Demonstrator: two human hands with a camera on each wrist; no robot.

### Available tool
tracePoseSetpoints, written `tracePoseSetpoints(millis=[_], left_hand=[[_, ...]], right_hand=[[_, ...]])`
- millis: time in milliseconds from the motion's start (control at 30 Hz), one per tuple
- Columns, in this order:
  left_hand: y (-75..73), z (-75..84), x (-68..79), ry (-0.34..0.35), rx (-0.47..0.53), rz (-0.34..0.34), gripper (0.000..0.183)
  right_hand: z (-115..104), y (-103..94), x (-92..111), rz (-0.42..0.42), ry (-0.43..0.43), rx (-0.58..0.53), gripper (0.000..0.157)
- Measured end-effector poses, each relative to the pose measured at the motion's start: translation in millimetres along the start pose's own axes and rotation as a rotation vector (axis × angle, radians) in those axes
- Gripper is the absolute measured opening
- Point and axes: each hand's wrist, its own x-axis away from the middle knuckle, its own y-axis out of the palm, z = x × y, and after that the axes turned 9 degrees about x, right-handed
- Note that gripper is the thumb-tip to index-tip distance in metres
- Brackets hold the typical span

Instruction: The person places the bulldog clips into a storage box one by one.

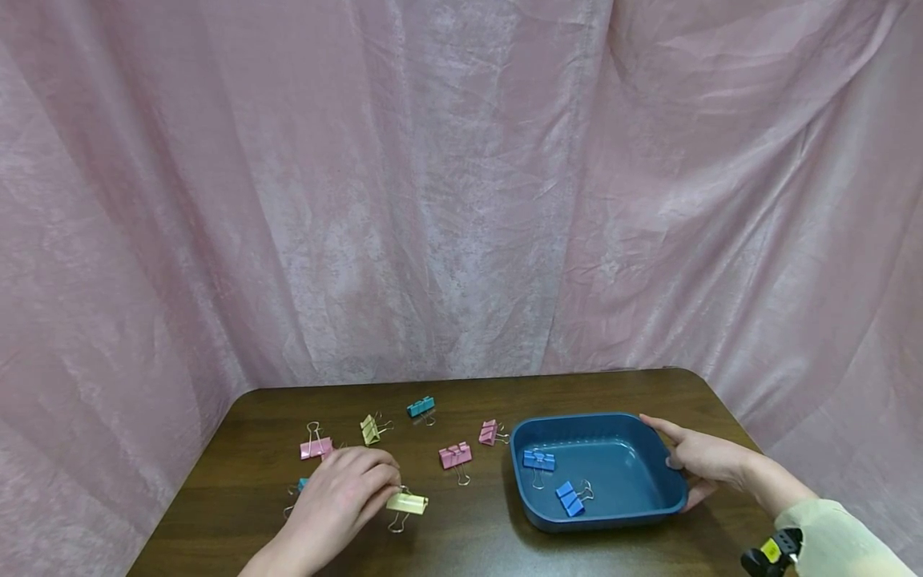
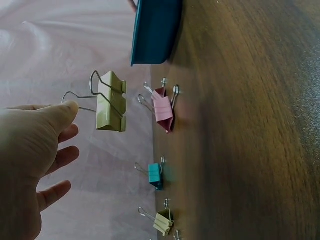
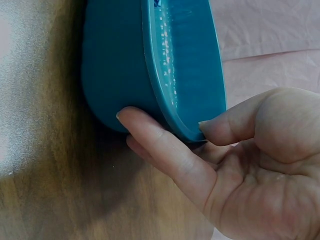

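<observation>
On the dark wooden table (image 1: 476, 545) we count a blue tray (image 1: 652, 501) holding two blue binder clips (image 1: 570, 498). Our right hand (image 1: 703, 461) grips the tray's right rim. Our left hand (image 1: 339, 497) pinches a yellow binder clip (image 1: 407, 504). Loose on the table: three pink clips (image 1: 456, 455), one green clip (image 1: 370, 429), one teal clip (image 1: 421, 406), and a blue clip (image 1: 300, 485) partly hidden by the left hand. A pink curtain (image 1: 461, 184) hangs behind.
</observation>
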Motion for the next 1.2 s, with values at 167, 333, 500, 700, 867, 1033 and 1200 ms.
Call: tracePoseSetpoints(millis=[167, 333, 500, 700, 867, 1033, 1200], left_hand=[[0.2, 0.7, -4.4, 0.013, 0.002, 0.015, 0.006], [-0.3, 1.7, -7.4, 0.026, 0.011, 0.032, 0.006], [-0.3, 1.7, -10.1, 0.031, 0.013, 0.040, 0.007], [-0.5, 2.9, -15.1, 0.032, 0.020, 0.043, 0.007], [-0.7, 4.0, -19.3, 0.038, 0.029, 0.048, 0.008], [-0.6, 4.3, -21.1, 0.039, 0.028, 0.044, 0.008], [-0.5, 4.5, -22.6, 0.043, 0.028, 0.048, 0.008]], right_hand=[[0, -0.4, -1, 0.001, 0.003, -0.013, 0.081], [-1, -0.4, 0, 0.003, 0.008, 0.008, 0.080], [-2, -0.5, 0, 0.006, 0.019, 0.013, 0.081], [-2, -0.9, 1, 0.009, 0.018, 0.017, 0.081], [-2, -1.4, 0, -0.004, 0.005, 0.019, 0.080], [-1, -1.1, 0, -0.003, 0.001, 0.025, 0.080], [-2, -0.8, 0, -0.005, -0.001, 0.015, 0.081]])
